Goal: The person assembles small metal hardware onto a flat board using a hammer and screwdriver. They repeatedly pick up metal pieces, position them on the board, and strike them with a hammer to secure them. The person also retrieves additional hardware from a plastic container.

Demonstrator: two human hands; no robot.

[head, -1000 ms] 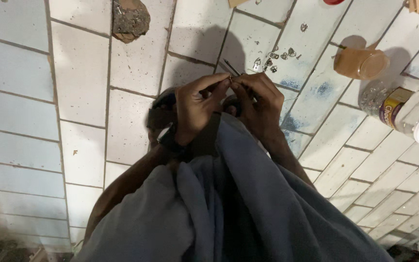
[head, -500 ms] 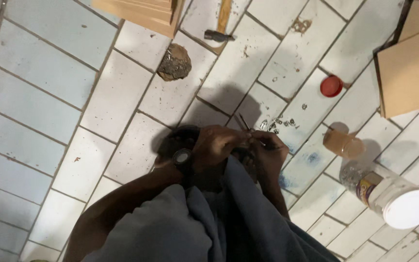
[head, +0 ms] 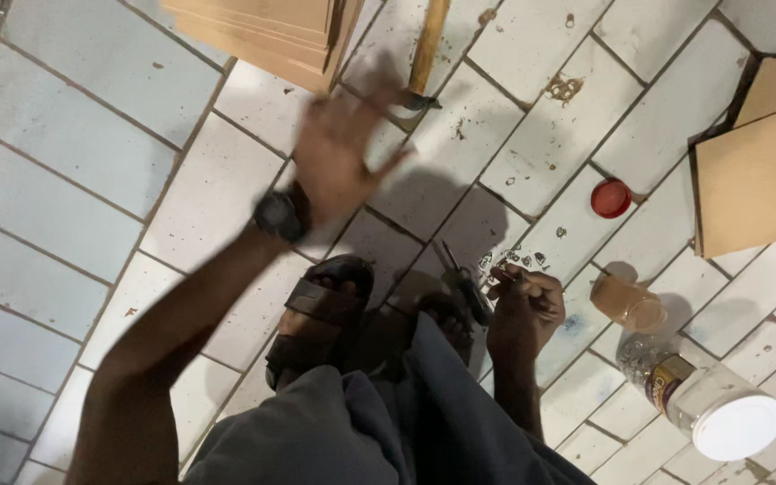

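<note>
Left hand outstretched, fingers spread; right hand curled near pliers.

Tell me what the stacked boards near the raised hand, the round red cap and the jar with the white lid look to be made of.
Stacked boards: probably thin plywood or fibreboard; flat, matt tan faces with layered edges, just beyond the blurred left hand.
Red cap: likely plastic; a uniform glossy red disc with a raised rim.
Jar: see-through body, plastic or glass, hard to tell; its smooth white lid looks plastic.
</note>
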